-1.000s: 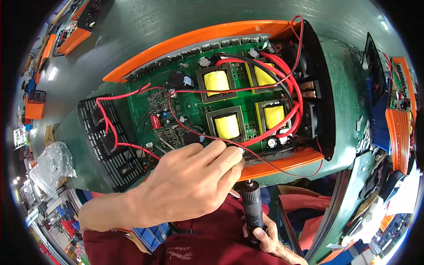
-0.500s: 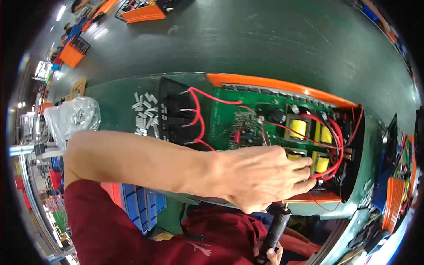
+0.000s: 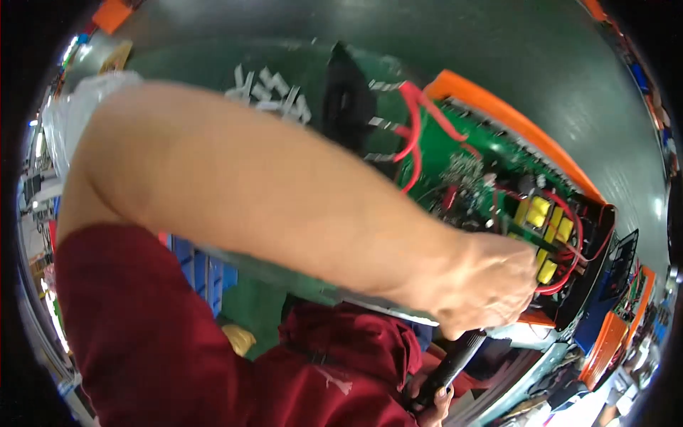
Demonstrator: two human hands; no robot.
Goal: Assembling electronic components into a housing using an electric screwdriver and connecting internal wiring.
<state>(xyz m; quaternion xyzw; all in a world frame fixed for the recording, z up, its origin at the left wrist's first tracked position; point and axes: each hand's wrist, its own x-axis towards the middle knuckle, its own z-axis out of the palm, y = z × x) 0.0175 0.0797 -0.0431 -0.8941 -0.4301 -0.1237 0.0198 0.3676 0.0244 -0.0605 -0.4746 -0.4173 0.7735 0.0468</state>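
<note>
My left arm crosses the view, and my left hand (image 3: 494, 281) is over the near right part of an orange-sided metal casing. Its fingers are curled in, and their tips and anything between them are hidden. Below, my right hand (image 3: 435, 407) is wrapped round a black electric screwdriver (image 3: 455, 363), whose upper end points at the casing's near side wall. The screwdriver's tip is out of sight beneath my left hand. Inside the casing lies a green circuit board (image 3: 434, 153) with yellow transformers (image 3: 537, 211) and thick red wires (image 3: 415, 121).
A black end panel (image 3: 348, 99) stands at the casing's left, joined by the red wires. Beyond my forearm lie several small pale strips (image 3: 267, 89). A clear plastic bag (image 3: 64, 117) sits at far left; blue bins (image 3: 203, 274) are below. Another opened orange unit (image 3: 605, 345) stands right.
The casing appears turned and shifted right in view as the view moved. My left hand's fingers have curled in more, and its forearm looms larger. The screwdriver stays in my right hand.
</note>
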